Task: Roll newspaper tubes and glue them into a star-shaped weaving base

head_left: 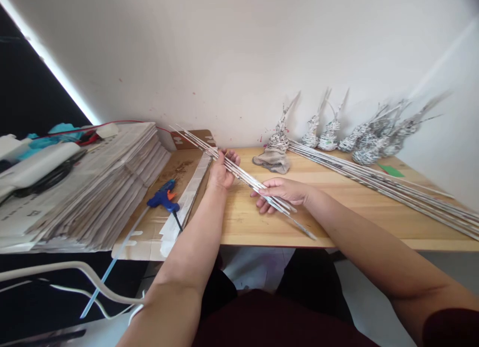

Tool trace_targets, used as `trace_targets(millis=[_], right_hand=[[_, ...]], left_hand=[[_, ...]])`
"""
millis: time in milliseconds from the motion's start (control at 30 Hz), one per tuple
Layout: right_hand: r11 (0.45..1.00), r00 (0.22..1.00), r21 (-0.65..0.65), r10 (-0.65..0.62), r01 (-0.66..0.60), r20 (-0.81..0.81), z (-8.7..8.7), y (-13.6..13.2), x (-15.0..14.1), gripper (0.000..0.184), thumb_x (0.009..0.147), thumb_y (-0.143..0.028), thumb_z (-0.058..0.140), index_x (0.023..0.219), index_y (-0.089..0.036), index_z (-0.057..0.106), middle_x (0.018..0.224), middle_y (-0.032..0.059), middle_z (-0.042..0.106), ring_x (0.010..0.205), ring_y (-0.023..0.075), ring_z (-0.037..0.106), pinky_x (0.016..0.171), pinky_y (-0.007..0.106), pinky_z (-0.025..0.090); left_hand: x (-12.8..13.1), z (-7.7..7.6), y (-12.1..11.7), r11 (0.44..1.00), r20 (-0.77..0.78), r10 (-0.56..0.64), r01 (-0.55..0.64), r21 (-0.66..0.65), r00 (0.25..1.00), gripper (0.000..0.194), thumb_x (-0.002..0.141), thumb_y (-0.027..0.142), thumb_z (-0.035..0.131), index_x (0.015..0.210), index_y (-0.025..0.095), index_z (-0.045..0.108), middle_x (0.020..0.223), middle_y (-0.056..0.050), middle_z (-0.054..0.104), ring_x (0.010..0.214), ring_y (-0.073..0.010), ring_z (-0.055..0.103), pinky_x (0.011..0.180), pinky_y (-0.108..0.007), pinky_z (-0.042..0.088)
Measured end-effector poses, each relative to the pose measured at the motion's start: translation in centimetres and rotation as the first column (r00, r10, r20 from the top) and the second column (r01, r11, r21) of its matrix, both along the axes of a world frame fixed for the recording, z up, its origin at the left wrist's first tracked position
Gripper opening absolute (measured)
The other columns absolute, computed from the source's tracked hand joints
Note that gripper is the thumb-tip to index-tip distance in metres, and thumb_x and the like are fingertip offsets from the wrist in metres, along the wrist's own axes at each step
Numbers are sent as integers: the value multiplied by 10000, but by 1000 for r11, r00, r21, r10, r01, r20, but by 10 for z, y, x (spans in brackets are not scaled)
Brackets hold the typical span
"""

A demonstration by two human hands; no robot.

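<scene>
A thin bundle of rolled newspaper sticks runs slantwise between my hands, above the wooden table. My left hand is closed round its middle, thumb across the sticks. Nearer the lower right end, my right hand pinches the same bundle between thumb and fingers. The stick ends there are uneven, and one pokes out past the rest. Behind my right hand, a grey cloth lies crumpled on the table, touching a woven paper figure.
On the left, a tall newspaper stack stands beside a blue glue gun on cardboard. More paper sticks stretch across the right of the table. Several woven paper figures line the wall, near a green scrap.
</scene>
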State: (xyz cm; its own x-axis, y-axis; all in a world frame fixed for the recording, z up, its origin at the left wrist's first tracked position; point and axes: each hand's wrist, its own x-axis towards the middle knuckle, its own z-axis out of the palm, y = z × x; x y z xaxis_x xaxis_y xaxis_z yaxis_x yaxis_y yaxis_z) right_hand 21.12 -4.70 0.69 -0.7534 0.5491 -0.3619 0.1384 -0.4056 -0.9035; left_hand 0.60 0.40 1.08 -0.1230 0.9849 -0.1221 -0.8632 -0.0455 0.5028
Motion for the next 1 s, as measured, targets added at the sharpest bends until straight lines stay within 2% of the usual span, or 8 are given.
trace_targets(millis=[133,233,367,467,567,800,900,1000], right_hand=[[999,998,29,-34,32,49,1,4,3,355,876,-411,615,1132,-166,586,844,80,717,662,181,720,536,251,588],[997,997,59,-53,49,61,2,7,8,353,894,-456,568,1100,-170,593,840,79,713,652,187,717,505,256,585],[995,999,99,-25,22,29,5,11,17,321,854,-396,646,1050,-149,589,863,72,702,698,181,716,575,274,602],[995,999,94,29,-31,19,7,11,21,351,792,-316,725,1072,-154,587,937,63,686,750,167,713,645,274,605],[994,999,103,37,-39,21,7,9,21,347,773,-284,736,1059,-155,589,923,60,681,755,174,711,645,274,601],[995,998,84,55,-58,33,9,9,23,383,845,-332,640,1178,-159,566,853,81,707,719,199,718,612,289,591],[995,999,89,51,-51,8,10,10,24,374,857,-352,624,1177,-165,576,847,83,711,732,203,715,647,311,590],[993,999,115,18,-22,41,11,9,24,367,840,-366,649,1142,-163,595,935,104,706,774,200,705,714,332,585]], left_hand=[[-3,1,2,998,33,60,-60,7,998,232,980,302,384,838,186,526,591,35,539,546,-77,561,604,-204,489],[-5,3,1,998,67,31,-35,58,997,262,989,319,354,818,191,505,517,64,400,454,-59,454,486,-166,392],[-7,3,1,998,79,12,-17,66,997,290,993,342,327,811,192,497,492,73,310,399,-59,343,427,-169,307],[-7,3,1,998,96,21,-27,63,995,305,993,351,321,815,191,509,481,73,291,391,-63,311,431,-175,301],[-7,3,0,998,101,21,-27,53,995,312,991,363,328,817,193,525,479,70,285,392,-70,303,441,-185,301],[-6,4,-2,999,54,24,-25,20,998,414,978,465,289,789,192,536,494,63,269,408,-77,299,465,-204,307],[-7,4,-3,1000,89,13,-16,25,996,434,980,468,275,780,187,539,492,60,273,410,-80,293,460,-205,304],[-8,5,-3,1000,95,6,-7,10,995,440,985,460,257,778,189,535,491,60,271,407,-80,289,459,-205,297]])
